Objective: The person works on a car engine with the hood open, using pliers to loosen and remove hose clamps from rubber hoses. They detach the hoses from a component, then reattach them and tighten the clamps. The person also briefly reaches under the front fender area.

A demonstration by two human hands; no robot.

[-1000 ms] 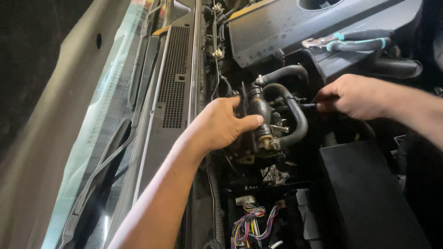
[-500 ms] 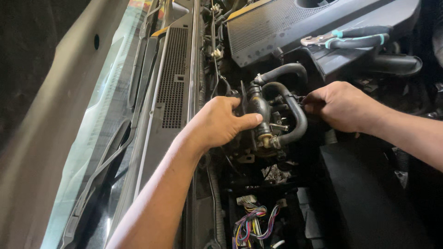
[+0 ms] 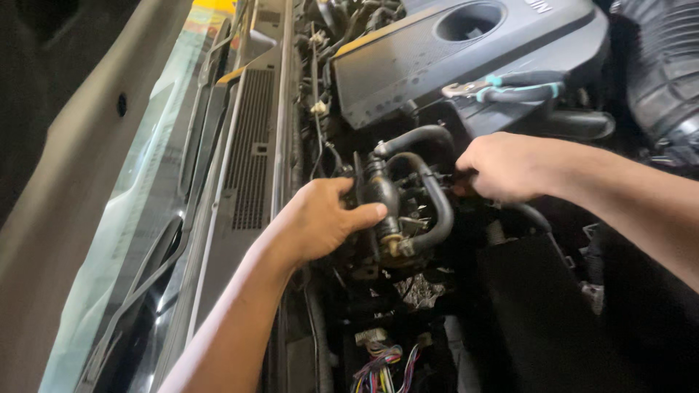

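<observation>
Two hands, left hand gripping black hose

Centre of frame: left hand gripped a black cylindrical valve body joined to curved black rubber hoses. Right hand, centre right, closed on a dark tool handle. Upper right: grey plastic engine cover bearing teal-handled pliers. Bottom centre: multicoloured wire bundle.

Right hand hiding whatever it grips, wire bundle cut off below (bottom edge), ribbed duct cropped right.
</observation>
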